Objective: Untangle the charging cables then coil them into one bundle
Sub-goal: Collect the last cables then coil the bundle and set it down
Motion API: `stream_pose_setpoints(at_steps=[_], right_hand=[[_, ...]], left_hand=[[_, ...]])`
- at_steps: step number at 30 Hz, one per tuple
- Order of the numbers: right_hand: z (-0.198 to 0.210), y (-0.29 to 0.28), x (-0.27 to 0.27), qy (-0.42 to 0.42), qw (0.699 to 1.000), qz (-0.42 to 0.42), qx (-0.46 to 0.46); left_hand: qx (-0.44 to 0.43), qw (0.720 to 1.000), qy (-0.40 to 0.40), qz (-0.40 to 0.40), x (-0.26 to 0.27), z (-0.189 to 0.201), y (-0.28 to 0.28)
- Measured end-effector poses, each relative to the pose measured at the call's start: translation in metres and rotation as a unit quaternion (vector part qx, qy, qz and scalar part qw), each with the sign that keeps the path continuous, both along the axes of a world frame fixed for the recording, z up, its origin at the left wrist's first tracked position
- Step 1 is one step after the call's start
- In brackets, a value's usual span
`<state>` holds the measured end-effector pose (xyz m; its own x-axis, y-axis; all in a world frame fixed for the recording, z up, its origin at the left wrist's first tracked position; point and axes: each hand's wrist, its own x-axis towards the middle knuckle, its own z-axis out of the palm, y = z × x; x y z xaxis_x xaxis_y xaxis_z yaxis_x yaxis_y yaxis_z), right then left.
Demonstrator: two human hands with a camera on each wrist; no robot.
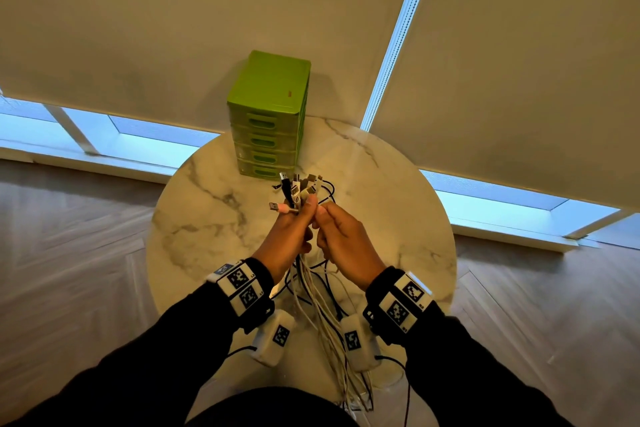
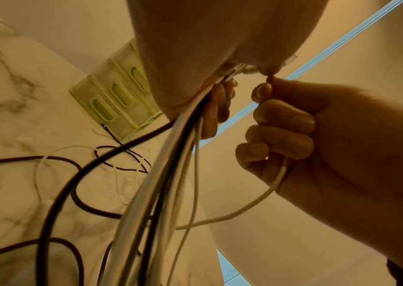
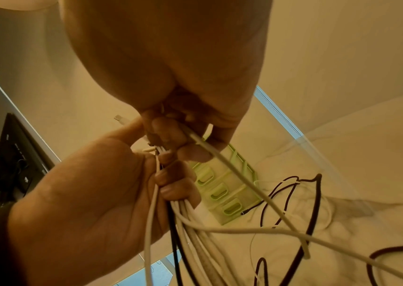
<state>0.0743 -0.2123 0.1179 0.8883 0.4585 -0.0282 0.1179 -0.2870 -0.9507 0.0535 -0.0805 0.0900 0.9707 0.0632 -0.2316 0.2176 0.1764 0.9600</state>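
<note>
My left hand (image 1: 292, 224) grips a bunch of white and black charging cables (image 1: 320, 308) just below their plugs (image 1: 297, 188), which stick up above the fist. The bunch (image 2: 161, 183) hangs from that fist over the near table edge. Beside it, touching the left hand, my right hand (image 1: 329, 222) pinches one white cable (image 2: 266, 197) between thumb and curled fingers. In the right wrist view that white cable (image 3: 234, 174) runs out of the right hand's fingers (image 3: 171, 135) down toward the table. Loose black cable loops (image 3: 314, 203) lie on the marble.
A green drawer unit (image 1: 268, 114) stands at the back of the round marble table (image 1: 201, 218), close behind the hands. Black loops (image 1: 327, 192) lie in front of it. Roller blinds and windows are behind, with wooden floor on both sides.
</note>
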Motion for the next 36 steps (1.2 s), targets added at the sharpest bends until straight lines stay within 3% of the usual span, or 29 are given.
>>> stream_pose_setpoints(at_steps=[5, 15, 21, 26, 28, 29, 32, 36], right_hand=[[0.005, -0.002, -0.007, 0.034, 0.999, 0.012, 0.034], [-0.008, 0.001, -0.003, 0.103, 0.994, 0.021, 0.027], [-0.031, -0.021, -0.004, 0.059, 0.977, 0.153, -0.136], [-0.073, -0.046, -0.001, 0.05, 0.94, 0.186, -0.28], [-0.076, -0.056, 0.004, 0.035, 0.915, 0.201, -0.349], [-0.08, -0.062, 0.008, 0.012, 0.91, 0.194, -0.366], [-0.088, -0.068, 0.028, -0.055, 0.941, 0.079, -0.323], [-0.065, -0.043, 0.048, -0.086, 0.98, -0.045, -0.171]], left_hand=[[-0.059, 0.998, 0.0, 0.014, -0.002, 0.004, -0.003], [0.036, 0.999, 0.01, -0.025, -0.004, -0.003, -0.002], [0.035, 0.995, -0.016, 0.097, 0.006, 0.019, 0.01], [-0.11, 0.983, -0.065, 0.13, 0.02, 0.047, 0.039], [-0.123, 0.981, -0.079, 0.127, 0.025, 0.06, 0.056], [-0.114, 0.982, -0.087, 0.124, 0.027, 0.065, 0.064], [-0.053, 0.988, -0.1, 0.109, 0.026, 0.068, 0.078], [-0.001, 0.991, -0.081, 0.106, 0.019, 0.05, 0.07]])
